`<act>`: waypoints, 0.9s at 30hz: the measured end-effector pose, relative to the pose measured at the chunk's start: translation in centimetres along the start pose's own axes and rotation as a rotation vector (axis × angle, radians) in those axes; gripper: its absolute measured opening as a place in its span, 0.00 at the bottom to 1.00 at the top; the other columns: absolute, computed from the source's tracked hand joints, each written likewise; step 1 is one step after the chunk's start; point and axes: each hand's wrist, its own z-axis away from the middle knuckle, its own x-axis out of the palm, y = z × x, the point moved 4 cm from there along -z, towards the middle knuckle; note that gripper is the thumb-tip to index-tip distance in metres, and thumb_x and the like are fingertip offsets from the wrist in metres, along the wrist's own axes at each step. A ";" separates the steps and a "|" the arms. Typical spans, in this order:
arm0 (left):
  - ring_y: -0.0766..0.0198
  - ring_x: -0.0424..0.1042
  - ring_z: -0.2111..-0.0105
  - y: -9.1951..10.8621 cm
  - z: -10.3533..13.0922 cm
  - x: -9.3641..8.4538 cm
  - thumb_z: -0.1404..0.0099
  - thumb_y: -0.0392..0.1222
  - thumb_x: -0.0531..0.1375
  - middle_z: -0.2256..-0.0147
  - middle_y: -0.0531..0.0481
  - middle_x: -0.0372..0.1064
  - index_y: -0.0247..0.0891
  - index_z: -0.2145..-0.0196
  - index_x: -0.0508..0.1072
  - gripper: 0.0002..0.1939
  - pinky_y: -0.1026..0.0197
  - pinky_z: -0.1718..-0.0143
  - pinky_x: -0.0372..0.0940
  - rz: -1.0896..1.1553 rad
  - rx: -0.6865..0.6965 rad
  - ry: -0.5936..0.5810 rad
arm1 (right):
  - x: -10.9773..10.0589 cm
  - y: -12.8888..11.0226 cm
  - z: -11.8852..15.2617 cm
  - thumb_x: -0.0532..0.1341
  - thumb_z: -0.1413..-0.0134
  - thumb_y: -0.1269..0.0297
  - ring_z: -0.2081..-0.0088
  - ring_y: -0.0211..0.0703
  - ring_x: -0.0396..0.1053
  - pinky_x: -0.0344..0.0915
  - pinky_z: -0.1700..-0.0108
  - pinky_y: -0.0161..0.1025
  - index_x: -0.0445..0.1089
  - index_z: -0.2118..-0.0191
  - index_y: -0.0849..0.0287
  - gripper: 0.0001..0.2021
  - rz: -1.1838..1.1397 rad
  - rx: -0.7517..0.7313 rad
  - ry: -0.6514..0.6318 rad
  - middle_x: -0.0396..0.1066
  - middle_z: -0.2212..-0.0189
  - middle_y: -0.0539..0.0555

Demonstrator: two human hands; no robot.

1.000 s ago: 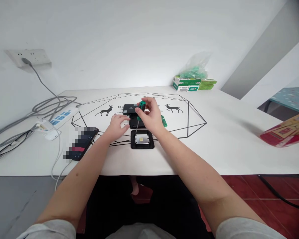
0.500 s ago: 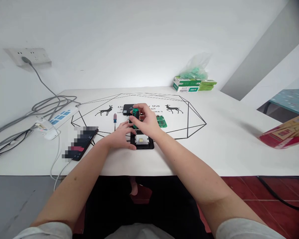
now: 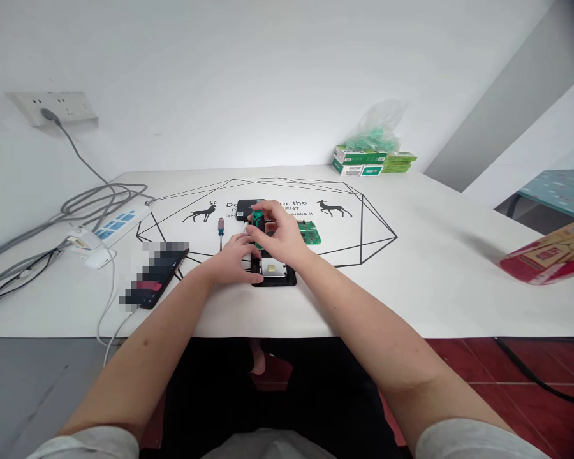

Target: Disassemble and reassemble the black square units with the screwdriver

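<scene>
Seen from my head camera, my right hand (image 3: 283, 237) pinched the handle of a green-and-black screwdriver (image 3: 257, 224) above the left side of a black case (image 3: 280, 282), which lay near the front edge of the white surface (image 3: 411, 287) with a metal plate (image 3: 278, 271) inside. My left hand (image 3: 232, 262) rested at the case's left edge, thumb and fingers spread apart. A green circuit board (image 3: 312, 233) lay just beside my right hand; a second screwdriver (image 3: 220, 225) lay beyond my left.
</scene>
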 end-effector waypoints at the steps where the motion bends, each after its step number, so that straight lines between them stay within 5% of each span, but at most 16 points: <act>1: 0.34 0.50 0.25 0.0 0.0 0.0 0.44 0.56 0.77 0.30 0.41 0.61 0.44 0.55 0.78 0.24 0.30 0.24 0.53 0.004 0.002 0.005 | 0.0 0.0 0.0 0.68 0.39 0.59 0.56 0.48 0.79 0.74 0.63 0.43 0.69 0.44 0.51 0.19 -0.002 -0.001 0.001 0.79 0.56 0.54; 10: 0.36 0.58 0.29 -0.2 0.0 0.0 0.44 0.52 0.77 0.33 0.40 0.65 0.43 0.57 0.77 0.21 0.32 0.27 0.59 -0.005 0.035 0.042 | 0.1 0.3 0.0 0.69 0.41 0.57 0.53 0.50 0.80 0.74 0.65 0.43 0.71 0.46 0.51 0.19 -0.032 -0.009 0.026 0.80 0.57 0.55; 27: 0.36 0.57 0.28 -0.5 0.0 -0.1 0.43 0.53 0.76 0.33 0.39 0.64 0.44 0.53 0.79 0.22 0.33 0.27 0.59 -0.011 0.048 0.035 | 0.4 0.3 0.2 0.68 0.39 0.55 0.52 0.50 0.79 0.77 0.59 0.46 0.69 0.44 0.51 0.20 -0.029 -0.035 0.047 0.80 0.53 0.57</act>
